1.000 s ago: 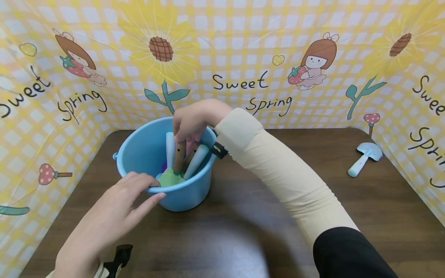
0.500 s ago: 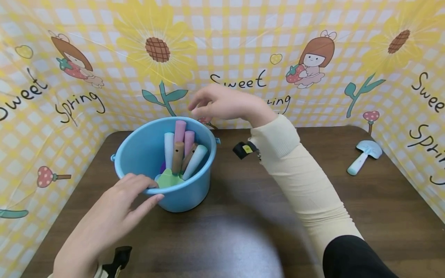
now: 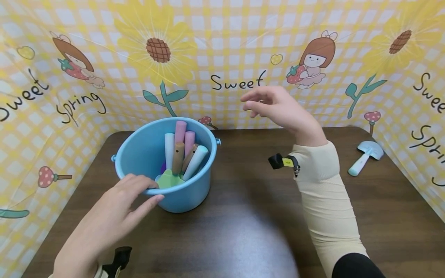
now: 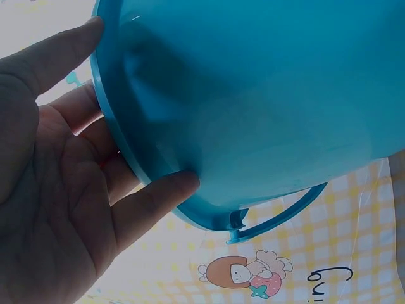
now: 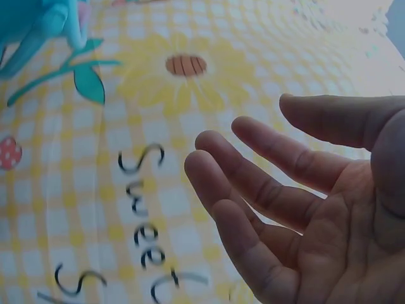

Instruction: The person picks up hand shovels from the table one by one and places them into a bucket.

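A light blue bucket stands on the table, left of the middle. My left hand grips its near rim, thumb outside and fingers over the edge. In the left wrist view the hand spans the rim beside the bucket's outer wall. Inside the bucket are several handles, among them a pink handle, a brown handle and a pale blue handle, with a green piece low in front. To the bucket's right my right hand hovers, fingers loosely bent and holding nothing.
A toy shovel with a rounded pale blue blade lies at the table's right side. Yellow checked cloth rises behind and at both sides of the dark wooden table. The bucket's handle hangs by its rim.
My right hand has left the handles in the bucket and moved right, its fingers loosening. My left hand keeps its grip on the rim, and the bucket stays in place.
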A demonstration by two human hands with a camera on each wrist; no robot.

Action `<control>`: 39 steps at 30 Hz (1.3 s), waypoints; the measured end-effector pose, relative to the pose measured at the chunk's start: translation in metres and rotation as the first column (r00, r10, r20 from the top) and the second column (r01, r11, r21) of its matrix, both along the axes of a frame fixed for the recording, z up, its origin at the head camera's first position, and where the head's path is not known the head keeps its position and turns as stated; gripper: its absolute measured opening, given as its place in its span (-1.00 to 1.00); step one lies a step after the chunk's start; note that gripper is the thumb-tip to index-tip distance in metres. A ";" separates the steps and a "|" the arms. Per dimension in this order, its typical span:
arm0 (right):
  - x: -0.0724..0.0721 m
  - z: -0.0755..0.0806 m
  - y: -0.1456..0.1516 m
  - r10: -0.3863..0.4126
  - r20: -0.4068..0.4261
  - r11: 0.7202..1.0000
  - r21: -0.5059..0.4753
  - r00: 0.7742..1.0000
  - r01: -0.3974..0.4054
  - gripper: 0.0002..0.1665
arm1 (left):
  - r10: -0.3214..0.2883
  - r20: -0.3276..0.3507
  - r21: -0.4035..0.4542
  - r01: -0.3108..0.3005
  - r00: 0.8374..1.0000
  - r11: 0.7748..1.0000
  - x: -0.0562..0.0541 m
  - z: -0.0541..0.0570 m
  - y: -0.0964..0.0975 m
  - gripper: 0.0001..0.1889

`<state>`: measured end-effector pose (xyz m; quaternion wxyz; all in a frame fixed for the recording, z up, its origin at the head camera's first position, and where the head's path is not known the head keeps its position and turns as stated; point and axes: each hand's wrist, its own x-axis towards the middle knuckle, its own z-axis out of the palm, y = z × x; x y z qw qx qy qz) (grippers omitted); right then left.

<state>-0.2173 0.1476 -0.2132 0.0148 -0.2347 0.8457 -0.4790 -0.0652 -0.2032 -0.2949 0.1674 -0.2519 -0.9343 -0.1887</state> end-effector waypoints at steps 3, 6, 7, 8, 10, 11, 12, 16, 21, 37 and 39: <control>0.003 -0.007 0.019 -0.027 -0.003 0.999 -0.047 1.000 0.027 -0.64 | -0.004 -0.014 -0.002 0.004 1.000 1.000 0.000 0.000 0.000 -0.86; 0.007 -0.015 0.040 -0.079 0.007 0.993 -0.087 0.997 0.079 -0.64 | -0.007 -0.025 -0.005 0.007 1.000 1.000 0.000 0.000 0.001 -0.85; 0.007 -0.018 0.047 -0.102 0.015 0.990 -0.101 0.995 0.103 -0.66 | -0.006 -0.024 -0.007 0.006 1.000 1.000 0.000 0.000 0.001 -0.85; 0.008 -0.021 0.054 -0.127 0.027 0.984 -0.119 0.992 0.129 -0.68 | -0.006 -0.025 -0.008 0.006 1.000 1.000 0.000 0.000 0.000 -0.85; 0.009 -0.029 0.065 -0.174 0.053 0.970 -0.160 0.983 0.181 -0.77 | -0.002 -0.023 -0.012 0.001 1.000 1.000 0.001 0.000 0.000 -0.86; 0.009 -0.033 0.070 -0.188 0.065 0.964 -0.180 0.980 0.197 -0.78 | 0.000 -0.024 -0.013 0.000 1.000 1.000 0.001 0.000 0.000 -0.86; 0.009 -0.037 0.075 -0.207 0.074 0.956 -0.195 0.976 0.217 -0.82 | 0.001 -0.024 -0.013 -0.001 1.000 1.000 0.001 0.001 -0.001 -0.86; 0.010 -0.054 0.089 -0.232 0.129 0.925 -0.277 0.964 0.259 -0.86 | 0.002 -0.028 -0.012 -0.002 1.000 1.000 0.001 0.001 -0.001 -0.86; 0.014 -0.076 0.115 -0.218 0.219 0.846 -0.444 0.951 0.296 -0.85 | 0.006 -0.012 -0.012 -0.006 1.000 1.000 0.001 0.000 0.000 -0.86; 0.052 -0.125 0.198 -0.341 0.583 0.302 -0.675 0.737 0.673 -0.93 | 0.007 -0.016 -0.015 -0.008 1.000 1.000 0.001 0.001 0.000 -0.84; 0.054 -0.130 0.202 -0.336 0.597 0.290 -0.671 0.729 0.683 -0.91 | 0.006 -0.016 -0.012 -0.006 1.000 1.000 0.001 0.001 0.000 -0.84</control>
